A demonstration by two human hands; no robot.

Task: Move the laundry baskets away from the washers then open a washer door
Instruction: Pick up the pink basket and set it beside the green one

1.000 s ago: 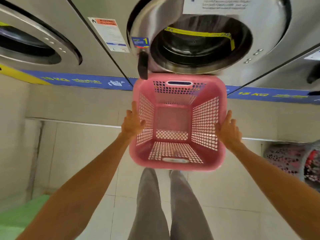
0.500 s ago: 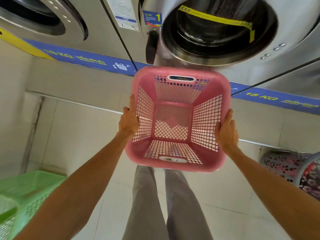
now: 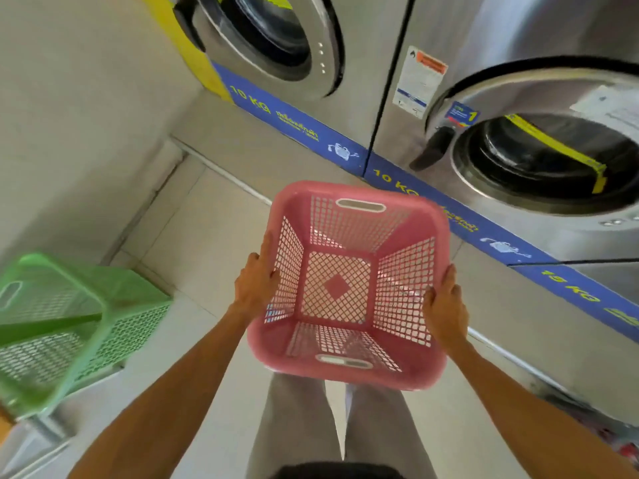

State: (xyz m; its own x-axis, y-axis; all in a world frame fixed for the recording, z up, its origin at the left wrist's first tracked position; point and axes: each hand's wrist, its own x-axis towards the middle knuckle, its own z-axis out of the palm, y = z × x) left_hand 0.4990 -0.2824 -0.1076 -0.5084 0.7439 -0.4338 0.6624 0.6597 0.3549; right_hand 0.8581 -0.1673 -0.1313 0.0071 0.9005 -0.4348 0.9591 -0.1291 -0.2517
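Note:
An empty pink laundry basket [image 3: 345, 373] is held in the air in front of me, above the tiled floor. My left hand [image 3: 254, 285] grips its left rim and my right hand [image 3: 444, 305] grips its right rim. A green laundry basket [image 3: 114, 316] sits at the left near the wall. Two steel washers stand behind: one at top centre with its round door [image 3: 276, 39] shut, one at the right with its door [image 3: 539, 160] shut, a black handle [image 3: 430, 150] on the door's left side and yellow tape across the glass.
A blue strip marked 10 KG [image 3: 297, 129] runs along the washers' base above a raised tiled step [image 3: 276, 157]. A beige wall [image 3: 69, 98] closes the left side. My grey-trousered legs [image 3: 297, 426] stand below the pink basket. Something patterned lies at the far lower right.
I have turned left with the pink basket, away from the right washer. The green basket has come fully into view at the left; the patterned basket has slid almost out of view.

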